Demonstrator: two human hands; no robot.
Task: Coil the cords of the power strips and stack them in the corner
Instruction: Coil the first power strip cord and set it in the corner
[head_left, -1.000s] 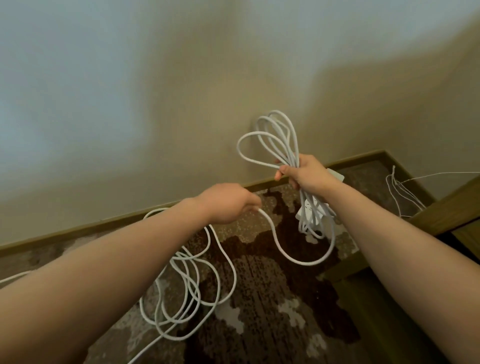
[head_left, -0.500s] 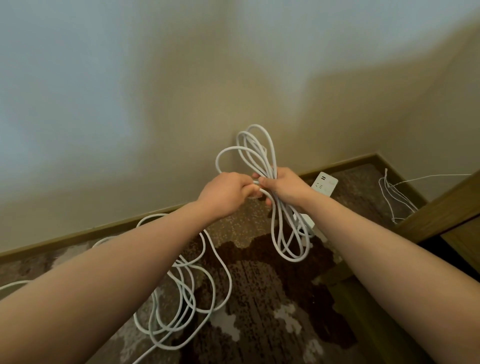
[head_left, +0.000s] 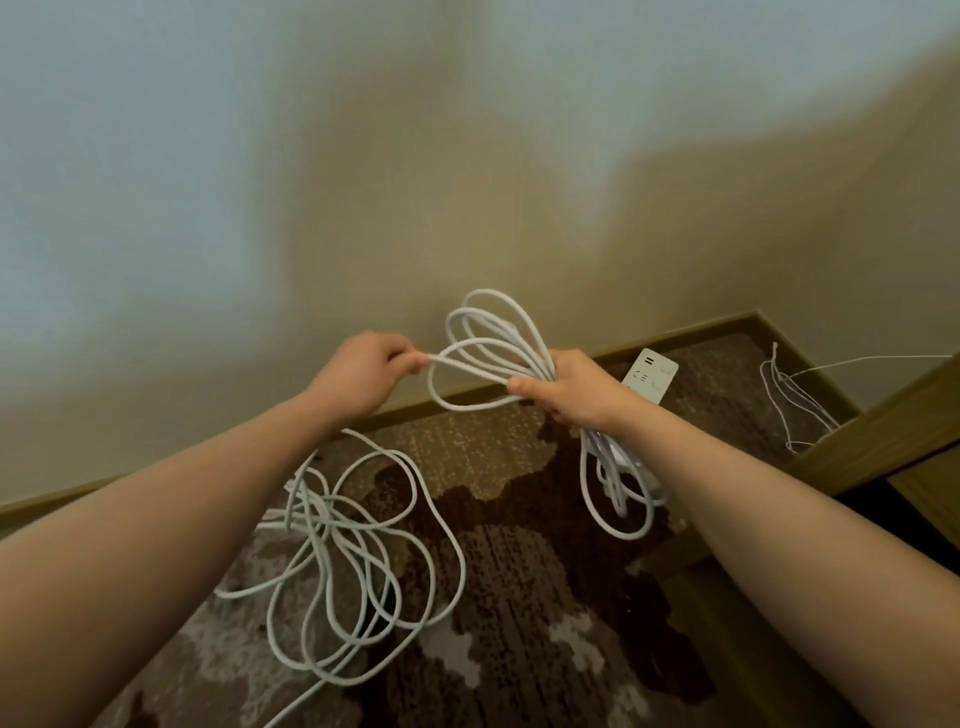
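head view: coiling underway. right hand (head_left: 576, 395) clamps the coil (head_left: 493, 353) above the strip (head_left: 652, 375); left hand (head_left: 363, 374) pinches its newest loop. next, probably draw slack cord (head_left: 358, 561) left of the strip.

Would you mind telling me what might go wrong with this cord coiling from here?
1. The loose cord on the carpet lies in crossing loops, so pulling more through the left hand may draw up a knot.
2. The right hand grips many loops of the coil; some could slip out as more are added.
3. The power strip behind that hand might swing against the wall.
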